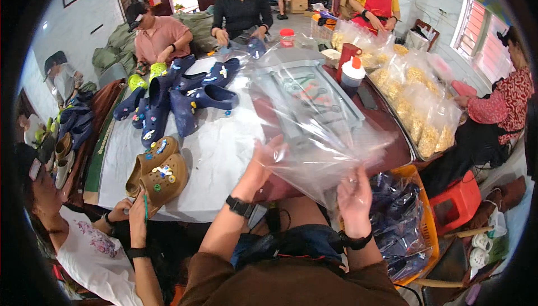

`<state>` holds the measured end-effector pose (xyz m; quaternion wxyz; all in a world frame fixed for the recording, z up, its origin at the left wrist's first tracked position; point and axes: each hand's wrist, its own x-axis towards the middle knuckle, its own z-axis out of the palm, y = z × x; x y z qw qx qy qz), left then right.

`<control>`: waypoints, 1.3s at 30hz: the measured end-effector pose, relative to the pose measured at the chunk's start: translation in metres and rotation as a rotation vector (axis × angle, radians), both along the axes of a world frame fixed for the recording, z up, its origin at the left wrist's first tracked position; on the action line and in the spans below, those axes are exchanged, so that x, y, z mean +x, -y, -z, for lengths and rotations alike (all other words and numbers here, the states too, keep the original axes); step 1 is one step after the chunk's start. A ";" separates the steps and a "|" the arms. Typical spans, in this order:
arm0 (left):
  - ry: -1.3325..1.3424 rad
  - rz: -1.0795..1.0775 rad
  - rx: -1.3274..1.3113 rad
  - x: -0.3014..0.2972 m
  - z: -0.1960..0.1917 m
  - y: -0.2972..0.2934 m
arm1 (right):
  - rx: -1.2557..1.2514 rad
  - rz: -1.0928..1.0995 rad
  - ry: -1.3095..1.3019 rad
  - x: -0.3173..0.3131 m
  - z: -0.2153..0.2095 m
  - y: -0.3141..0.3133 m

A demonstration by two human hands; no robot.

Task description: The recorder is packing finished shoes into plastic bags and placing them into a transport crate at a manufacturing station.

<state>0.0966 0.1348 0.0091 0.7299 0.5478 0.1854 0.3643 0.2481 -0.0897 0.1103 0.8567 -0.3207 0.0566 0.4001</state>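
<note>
A large clear plastic bag is stretched out in front of me over the table's near right part, its right side blurred by motion. My left hand grips the bag's left side; its fingers are partly smeared behind the film. Lower and to the right, my right hand pinches the bag's near edge. Beneath and beyond the film lies a grey plastic tray with moulded shapes. To the left stand several navy clogs with charms, and nearer, a pair of brown clogs.
An orange crate with bagged navy items stands by my right side. Bags of pale pieces fill a tray at right. A bottle stands behind the grey tray. A co-worker's hands are near the brown clogs; a red stool stands right.
</note>
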 end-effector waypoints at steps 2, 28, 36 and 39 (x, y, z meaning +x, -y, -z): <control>0.255 0.240 -0.342 -0.034 -0.036 0.026 | 0.049 -0.177 0.013 0.007 0.030 -0.013; -0.086 -0.506 -0.435 -0.147 0.013 0.091 | -0.077 -0.699 0.500 -0.067 0.109 -0.088; -0.481 -0.662 0.055 -0.141 -0.008 0.130 | 0.122 0.022 1.055 -0.066 0.015 -0.098; -0.200 -0.691 0.351 -0.138 -0.045 0.144 | 0.340 0.208 2.162 -0.066 -0.023 -0.098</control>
